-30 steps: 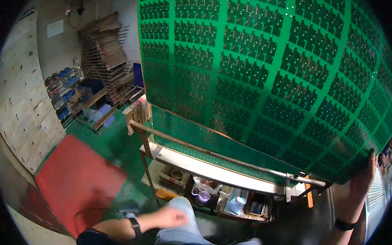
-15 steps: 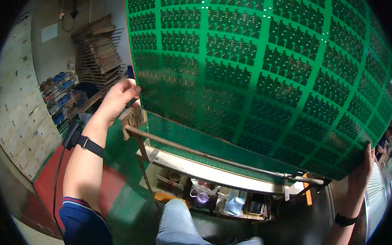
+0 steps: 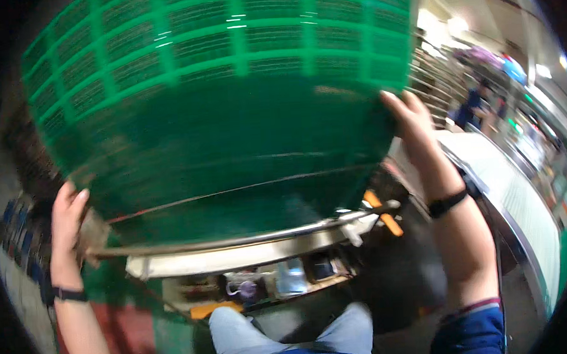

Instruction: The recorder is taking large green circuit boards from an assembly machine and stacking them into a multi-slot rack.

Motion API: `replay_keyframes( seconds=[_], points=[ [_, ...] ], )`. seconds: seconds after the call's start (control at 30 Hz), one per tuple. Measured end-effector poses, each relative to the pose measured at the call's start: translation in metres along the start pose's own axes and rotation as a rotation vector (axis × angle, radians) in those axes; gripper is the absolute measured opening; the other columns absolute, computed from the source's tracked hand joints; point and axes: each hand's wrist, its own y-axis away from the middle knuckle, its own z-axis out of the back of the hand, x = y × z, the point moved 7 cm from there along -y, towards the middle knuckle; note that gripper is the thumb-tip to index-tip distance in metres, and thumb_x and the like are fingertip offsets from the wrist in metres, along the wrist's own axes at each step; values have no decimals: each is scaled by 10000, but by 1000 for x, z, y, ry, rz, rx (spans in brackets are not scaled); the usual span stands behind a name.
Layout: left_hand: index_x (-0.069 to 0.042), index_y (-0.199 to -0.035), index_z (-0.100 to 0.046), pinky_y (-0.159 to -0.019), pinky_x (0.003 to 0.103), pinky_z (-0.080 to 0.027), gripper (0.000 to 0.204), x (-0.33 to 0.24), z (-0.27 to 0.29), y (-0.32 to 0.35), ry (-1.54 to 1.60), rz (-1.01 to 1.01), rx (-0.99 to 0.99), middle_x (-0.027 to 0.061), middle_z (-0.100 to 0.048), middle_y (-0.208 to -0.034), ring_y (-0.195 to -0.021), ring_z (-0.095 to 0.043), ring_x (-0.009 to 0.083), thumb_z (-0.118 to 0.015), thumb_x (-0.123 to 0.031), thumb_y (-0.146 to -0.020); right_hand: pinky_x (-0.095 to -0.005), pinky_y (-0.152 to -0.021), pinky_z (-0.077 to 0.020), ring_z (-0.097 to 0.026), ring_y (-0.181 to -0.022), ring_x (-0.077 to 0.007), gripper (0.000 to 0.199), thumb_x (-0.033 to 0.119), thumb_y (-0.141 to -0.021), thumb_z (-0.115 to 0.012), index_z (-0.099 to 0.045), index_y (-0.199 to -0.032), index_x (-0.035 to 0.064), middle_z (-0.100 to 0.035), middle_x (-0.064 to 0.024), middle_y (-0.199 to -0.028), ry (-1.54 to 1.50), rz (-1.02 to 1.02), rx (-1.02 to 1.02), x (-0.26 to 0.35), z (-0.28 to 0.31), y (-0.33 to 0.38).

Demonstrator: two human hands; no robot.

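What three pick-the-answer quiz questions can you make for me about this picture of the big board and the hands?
1. Where is the left hand?
A. at the board's lower left edge
B. on the knee
C. behind the back

2. What colour is the big board?
A. red
B. green
C. yellow

3. How is the board held?
A. lying on the floor
B. by one hand only
C. up in the air by both hands

Answers: 1 A, the left hand grips the lower left edge. 2 B, its gridded face is green. 3 C, the right hand holds the right edge too.
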Motion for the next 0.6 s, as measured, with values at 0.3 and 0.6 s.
replay_keyframes(
  seconds=[0.3, 0.6],
  points=[
    [-6, -1199, -542, -860, 232, -396, 237, 40, 34, -19, -173, 8, 25, -7, -567, -1043, -933, -496, 63, -528, -123, -994, -315, -864, -496, -625, -943, -156, 402, 225, -909, -704, -577, -1193, -28, -668, -96, -1077, -409, 10, 25, -11, 2, 2],
    [-52, -1000, -449, -770, 243, -331, 152, 44, 38, -18, -263, -32, -27, -19, -366, -922, -842, -359, 82, -545, -168, -982, -318, -882, -486, -610, -982, -166, 387, 182, -900, -710, -564, -1189, -30, -660, -113, -1108, -392, 49, -50, -7, 0, 18]
  ],
)
